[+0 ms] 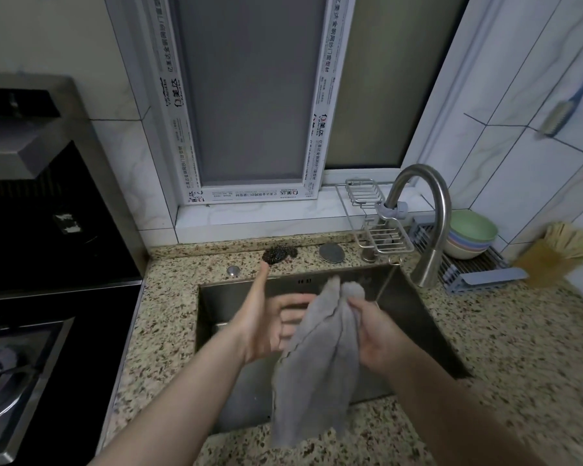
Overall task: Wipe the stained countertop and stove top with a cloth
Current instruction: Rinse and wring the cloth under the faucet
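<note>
Held over the sink point(216, 307): a grey cloth point(317, 364), pinched near its top by the right hand point(381, 334), fingers curled round the bunched fabric, the rest hanging down toward the front rim. Left hand point(266, 321) beside it, fingers straight and spread, palm turned to the cloth, gripping nothing. Faucet point(428, 230) arched above the right back corner; whether water ran, impossible to tell. Speckled bench point(169, 331) and stove top point(31, 364) at left both untouched by the cloth. Judged as preparation only: cloth likely being readied at the sink, no wiping begun, bench and stove both left to do.
</note>
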Demonstrator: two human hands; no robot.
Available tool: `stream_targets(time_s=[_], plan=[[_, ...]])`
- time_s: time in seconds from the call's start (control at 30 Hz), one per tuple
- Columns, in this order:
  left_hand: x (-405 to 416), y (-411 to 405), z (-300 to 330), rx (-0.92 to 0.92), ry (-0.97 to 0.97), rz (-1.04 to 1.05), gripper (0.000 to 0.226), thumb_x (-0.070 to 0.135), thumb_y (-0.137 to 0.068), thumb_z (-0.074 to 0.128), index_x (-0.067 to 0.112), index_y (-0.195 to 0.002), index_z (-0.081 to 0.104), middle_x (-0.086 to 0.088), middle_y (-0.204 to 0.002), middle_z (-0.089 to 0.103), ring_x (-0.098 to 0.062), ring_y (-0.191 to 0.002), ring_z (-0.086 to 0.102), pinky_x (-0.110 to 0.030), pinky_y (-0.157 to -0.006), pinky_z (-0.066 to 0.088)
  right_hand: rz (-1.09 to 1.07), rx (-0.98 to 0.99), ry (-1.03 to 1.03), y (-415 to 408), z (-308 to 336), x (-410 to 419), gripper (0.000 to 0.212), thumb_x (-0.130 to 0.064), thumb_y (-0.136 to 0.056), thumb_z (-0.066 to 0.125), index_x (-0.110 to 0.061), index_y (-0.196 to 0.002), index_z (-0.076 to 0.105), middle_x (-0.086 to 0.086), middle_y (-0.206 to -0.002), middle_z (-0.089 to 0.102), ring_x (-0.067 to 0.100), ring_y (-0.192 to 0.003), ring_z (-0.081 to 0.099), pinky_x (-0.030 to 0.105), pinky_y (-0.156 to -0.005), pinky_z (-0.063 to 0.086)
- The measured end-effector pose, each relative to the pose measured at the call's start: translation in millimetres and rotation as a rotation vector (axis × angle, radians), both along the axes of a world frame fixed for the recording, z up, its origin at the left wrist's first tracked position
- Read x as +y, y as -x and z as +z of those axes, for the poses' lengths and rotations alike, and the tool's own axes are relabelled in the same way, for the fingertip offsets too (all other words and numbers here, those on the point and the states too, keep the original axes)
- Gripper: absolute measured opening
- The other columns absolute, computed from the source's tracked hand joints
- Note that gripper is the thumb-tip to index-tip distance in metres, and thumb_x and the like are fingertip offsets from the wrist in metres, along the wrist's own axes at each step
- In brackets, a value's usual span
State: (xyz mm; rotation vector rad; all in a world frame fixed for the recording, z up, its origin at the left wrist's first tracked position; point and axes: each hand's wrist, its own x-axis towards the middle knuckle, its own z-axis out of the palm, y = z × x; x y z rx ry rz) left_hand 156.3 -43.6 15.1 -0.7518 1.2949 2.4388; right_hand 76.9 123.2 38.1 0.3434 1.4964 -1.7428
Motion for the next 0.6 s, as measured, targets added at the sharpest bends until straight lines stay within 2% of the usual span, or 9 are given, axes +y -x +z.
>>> stream_targets(time_s=[0.07, 0.13, 0.23, 0.33, 0.37, 0.43, 0.47, 0.53, 0.6], plan=[[4.8, -1.5, -5.9, -0.051, 0.065, -0.044, 0.097, 0.088, -0.085, 0.024, 0.01, -0.126, 0.066, -0.004, -0.082, 0.073, -0.018, -0.066, 0.07, -0.026, -0.059, 0.052, 0.005, -0.044, -0.031, -3.1, -10.1, 4.4, 0.047, -0.027, -0.109, 0.042, 0.012, -0.108, 0.068, 0.021, -0.087, 0.075, 0.027, -0.079, 0.074, 0.034, -0.074, 0.059], [10.2, -3.2, -8.7, -0.085, 0.23, -0.115, 0.076, 0.079, -0.083, 0.048, 0.016, -0.121, 0.068, -0.003, -0.095, 0.076, -0.015, -0.08, 0.073, -0.029, -0.068, 0.057, 0.059, -0.033, -0.053, -2.8, -13.2, 4.2, 0.042, -0.022, -0.109, 0.04, 0.01, -0.104, 0.068, 0.02, -0.086, 0.076, 0.025, -0.077, 0.075, 0.031, -0.067, 0.059], [11.6, -4.5, -19.6, -0.024, 0.415, -0.142, 0.045, 0.046, -0.083, 0.076, 0.017, -0.116, 0.068, -0.001, -0.102, 0.076, -0.013, -0.089, 0.071, -0.026, -0.077, 0.058, 0.072, 0.059, -0.046, 0.5, -9.5, 2.0, 0.031, -0.012, -0.11, 0.04, 0.007, -0.117, 0.063, 0.022, -0.107, 0.073, 0.027, -0.101, 0.07, 0.034, -0.082, 0.059], [12.1, 2.3, -36.1, 0.031, 0.442, 0.029, 0.018, 0.019, -0.094, 0.069, 0.008, -0.109, 0.073, -0.002, -0.088, 0.072, -0.017, -0.08, 0.065, -0.028, -0.073, 0.053, 0.003, 0.191, -0.019, 12.0, -1.8, 3.3, 0.027, -0.008, -0.108, 0.044, 0.004, -0.129, 0.056, 0.027, -0.126, 0.066, 0.037, -0.121, 0.064, 0.05, -0.107, 0.05], [14.1, 3.9, -39.0, 0.035, 0.421, 0.093, 0.013, 0.015, -0.097, 0.063, 0.009, -0.102, 0.074, -0.005, -0.085, 0.07, -0.021, -0.08, 0.062, -0.031, -0.074, 0.05, 0.001, 0.228, -0.028, 15.3, -0.6, 3.0, 0.027, -0.009, -0.108, 0.046, 0.001, -0.13, 0.057, 0.026, -0.128, 0.065, 0.038, -0.121, 0.063, 0.053, -0.109, 0.048], [19.6, 5.5, -44.1, 0.038, 0.419, 0.154, 0.02, 0.012, -0.101, 0.055, 0.011, -0.091, 0.072, -0.009, -0.085, 0.066, -0.025, -0.083, 0.058, -0.035, -0.079, 0.047, 0.018, 0.286, -0.088, 16.8, -3.2, 3.1, 0.025, -0.015, -0.107, 0.05, -0.007, -0.13, 0.059, 0.022, -0.131, 0.065, 0.035, -0.119, 0.064, 0.055, -0.109, 0.047], [21.0, 6.2, -45.5, 0.056, 0.421, 0.183, 0.022, 0.013, -0.102, 0.053, 0.014, -0.088, 0.07, -0.008, -0.083, 0.064, -0.023, -0.081, 0.057, -0.035, -0.077, 0.047, 0.026, 0.308, -0.122, 16.6, -1.7, 3.9, 0.025, -0.017, -0.107, 0.052, -0.008, -0.128, 0.059, 0.02, -0.128, 0.066, 0.032, -0.114, 0.066, 0.053, -0.106, 0.05], [20.9, 7.7, -42.2, 0.109, 0.404, 0.243, 0.027, 0.017, -0.103, 0.051, 0.02, -0.083, 0.07, -0.001, -0.077, 0.065, -0.016, -0.073, 0.059, -0.03, -0.069, 0.047, -0.065, 0.309, -0.08, 15.8, 4.2, 5.8, 0.018, -0.016, -0.106, 0.053, -0.006, -0.119, 0.059, 0.013, -0.108, 0.07, 0.025, -0.096, 0.069, 0.044, -0.088, 0.058], [15.8, 12.0, -39.1, 0.094, 0.371, 0.304, 0.029, 0.021, -0.103, 0.05, 0.022, -0.085, 0.072, 0.002, -0.082, 0.072, -0.015, -0.077, 0.064, -0.029, -0.069, 0.049, -0.079, 0.292, -0.124, 14.5, 12.4, -1.9, 0.02, -0.015, -0.106, 0.052, -0.003, -0.122, 0.058, 0.009, -0.096, 0.067, 0.022, -0.083, 0.066, 0.038, -0.072, 0.057]])
